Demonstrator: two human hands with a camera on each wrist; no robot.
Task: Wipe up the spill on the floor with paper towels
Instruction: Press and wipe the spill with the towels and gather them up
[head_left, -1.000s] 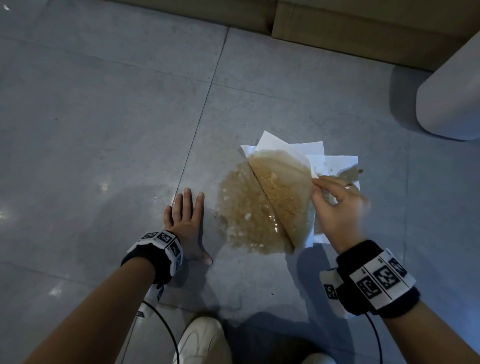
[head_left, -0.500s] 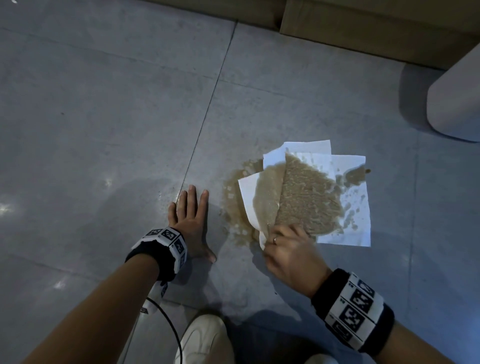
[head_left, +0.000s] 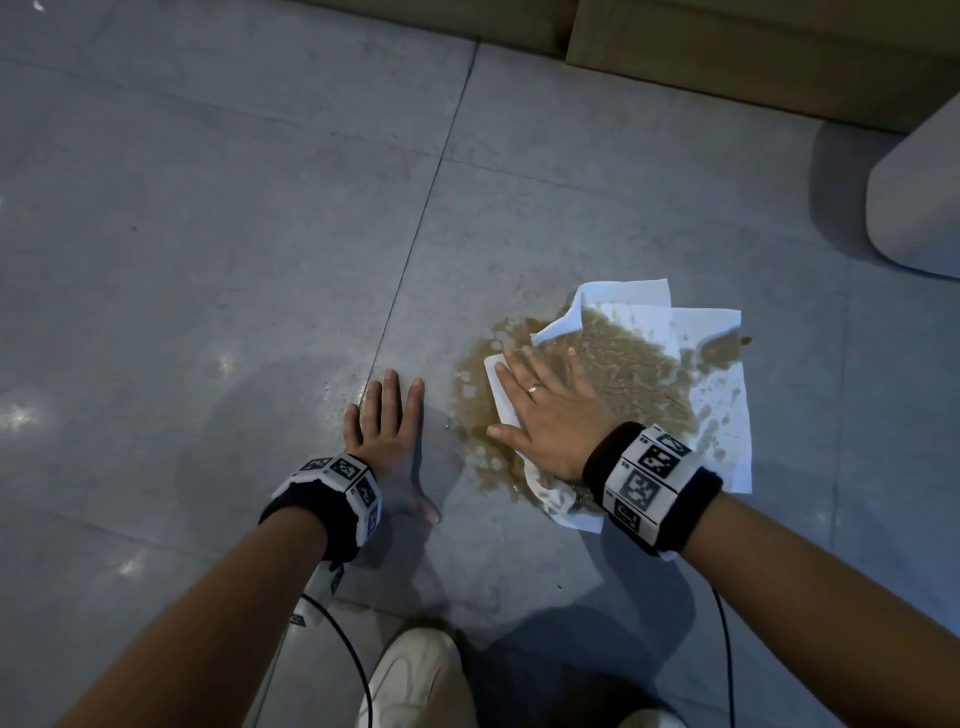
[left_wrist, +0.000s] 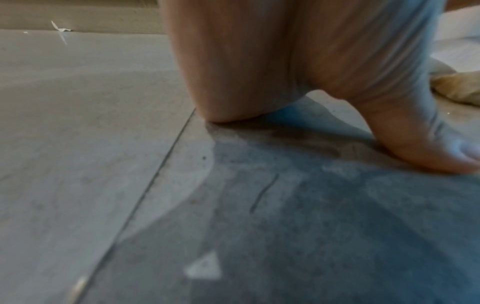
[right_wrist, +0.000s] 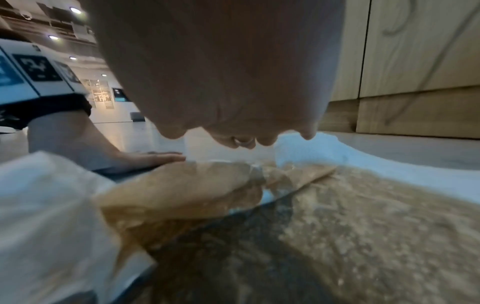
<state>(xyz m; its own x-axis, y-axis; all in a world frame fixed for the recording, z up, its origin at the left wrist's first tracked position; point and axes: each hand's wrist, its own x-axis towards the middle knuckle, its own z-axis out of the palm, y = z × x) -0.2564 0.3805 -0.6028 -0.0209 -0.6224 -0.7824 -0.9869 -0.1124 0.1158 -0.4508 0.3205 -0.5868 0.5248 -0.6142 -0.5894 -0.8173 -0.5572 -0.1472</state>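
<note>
A brown spill (head_left: 475, 410) lies on the grey tiled floor (head_left: 208, 234), its left edge showing beside the paper. White paper towels (head_left: 722, 395), soaked brown in the middle, cover most of it. My right hand (head_left: 545, 400) lies flat on the towels' left part with straight, spread fingers and presses them down. In the right wrist view the wet brown paper towels (right_wrist: 363, 205) lie under my palm. My left hand (head_left: 387, 431) rests flat on the bare floor just left of the spill, fingers straight; in the left wrist view its thumb (left_wrist: 420, 144) touches the tile.
A wooden cabinet base (head_left: 727, 57) runs along the far edge. A white rounded object (head_left: 919, 197) stands at the right, close behind the towels. My white shoe (head_left: 415, 680) is at the bottom, with wrist cables beside it. Bare tile spreads to the left.
My right hand let go of the soaked towel it was folding over, moved left and forward, and now lies flat on top of it. The left hand has stayed put.
</note>
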